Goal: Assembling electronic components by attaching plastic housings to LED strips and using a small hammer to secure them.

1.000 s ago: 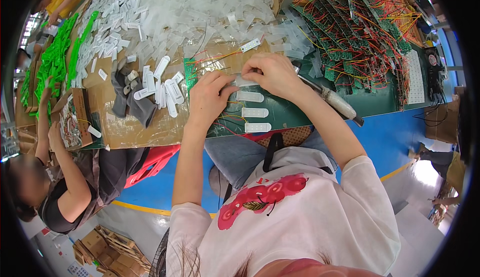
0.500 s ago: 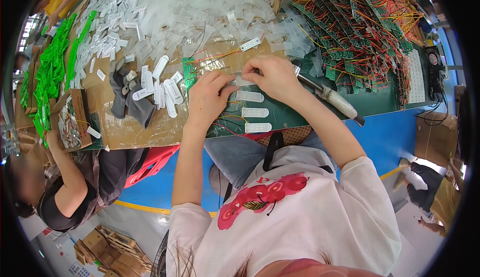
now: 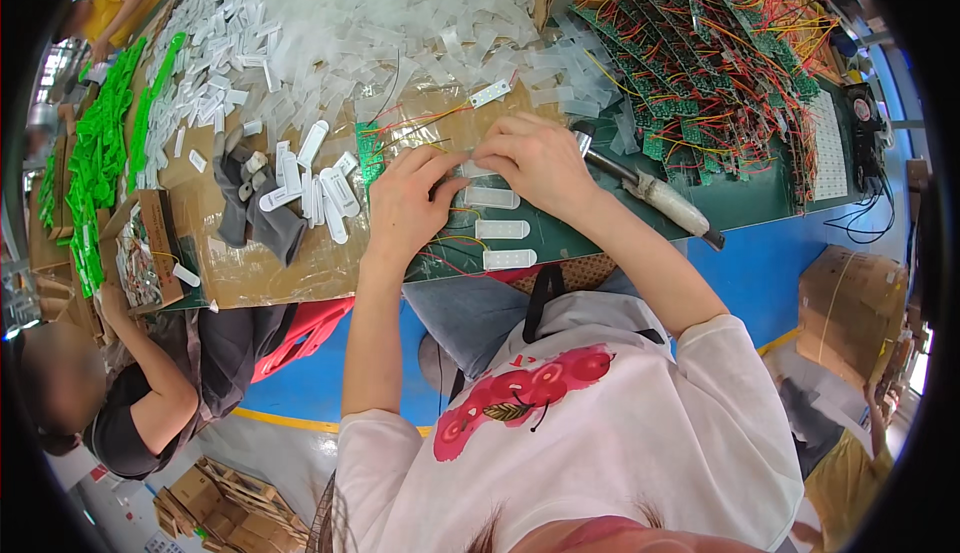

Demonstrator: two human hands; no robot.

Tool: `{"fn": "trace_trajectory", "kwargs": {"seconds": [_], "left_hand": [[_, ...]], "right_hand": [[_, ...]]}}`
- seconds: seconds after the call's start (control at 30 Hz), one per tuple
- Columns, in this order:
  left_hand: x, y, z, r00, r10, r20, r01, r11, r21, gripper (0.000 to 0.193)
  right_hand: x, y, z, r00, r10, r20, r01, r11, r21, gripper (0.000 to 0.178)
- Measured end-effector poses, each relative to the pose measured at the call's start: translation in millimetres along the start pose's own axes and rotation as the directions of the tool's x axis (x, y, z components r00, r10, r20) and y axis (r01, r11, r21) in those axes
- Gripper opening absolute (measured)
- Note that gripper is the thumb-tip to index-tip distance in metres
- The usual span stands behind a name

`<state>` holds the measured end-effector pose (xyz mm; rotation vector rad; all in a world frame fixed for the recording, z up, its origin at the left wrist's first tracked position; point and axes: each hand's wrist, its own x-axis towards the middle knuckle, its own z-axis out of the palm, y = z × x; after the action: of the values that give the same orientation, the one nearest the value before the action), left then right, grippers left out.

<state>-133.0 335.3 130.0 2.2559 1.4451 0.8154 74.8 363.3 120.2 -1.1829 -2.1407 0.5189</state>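
Observation:
Between my hands, a small translucent plastic strip [image 3: 473,169] lies at the far end of a column of narrow white light boards. My left hand [image 3: 408,198] has its thumb and fingers closed at the strip's left end. From the right, my right hand [image 3: 540,161] pinches the same strip, its fingers partly hiding it. Nearer to me lie a covered light board [image 3: 491,198], another light board [image 3: 502,229] and a third light board [image 3: 510,260], with thin wires running left. A green circuit board [image 3: 369,153] sits just beyond my left hand.
A metal tool with a wrapped handle [image 3: 665,203] lies right of my right hand. Wired green boards [image 3: 700,83] are heaped at the far right, translucent strips [image 3: 400,28] at the back. White oval pieces [image 3: 320,188] and a grey glove [image 3: 260,203] lie left. A co-worker [image 3: 140,393] sits at left.
My hands keep nearly the same pose around the strip, while the whole view has shifted slightly. At the far right, a person in the background has moved.

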Motion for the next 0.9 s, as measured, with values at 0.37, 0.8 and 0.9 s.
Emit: {"fn": "trace_trajectory", "kwargs": {"seconds": [0.37, 0.8, 0.9], "left_hand": [[-2, -2, 0, 1.0, 0.0, -0.019, 0.0, 1.0, 0.005, 0.026], [-3, -5, 2, 0.999, 0.002, -0.04, -0.001, 1.0, 0.02, 0.026], [-4, -5, 3, 0.999, 0.003, -0.046, -0.003, 1.0, 0.014, 0.026]], "right_hand": [[-1, 0, -12, 0.944, -0.33, 0.023, 0.323, 0.905, -0.278, 0.021], [-2, 2, -8, 0.95, -0.312, -0.027, 0.298, 0.928, -0.223, 0.021], [-2, 3, -8, 0.945, -0.327, -0.007, 0.317, 0.923, -0.22, 0.021]]}}
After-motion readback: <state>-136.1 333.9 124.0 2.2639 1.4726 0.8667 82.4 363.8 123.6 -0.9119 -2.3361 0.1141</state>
